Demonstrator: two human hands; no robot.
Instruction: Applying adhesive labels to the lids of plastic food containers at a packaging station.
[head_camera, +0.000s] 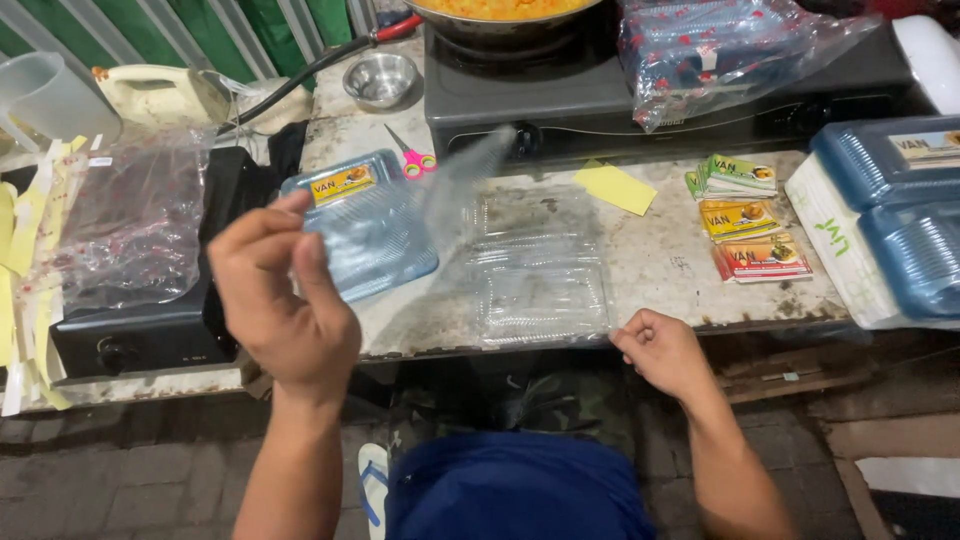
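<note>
The left hand (285, 305) is raised off the worn, stained stone tabletop (660, 255), its grip pinching a thin, glossy clear plastic sheet (465, 180) that blurs toward 1 o'clock. Just behind it, at 12 o'clock, lies a ribbed blue plastic food tray (365, 225) bearing a rectangular yellow label. The right hand (665, 350) sits at the tabletop's near edge, grip curled shut on the corner of a clear, ridged hinged plastic container (540, 265) lying open and flat. At 2 o'clock from it are 3 small stacks of green, yellow and red rectangular labels (745, 225). Pink-handled scissors (412, 157) lie at 11 o'clock of the container.
</note>
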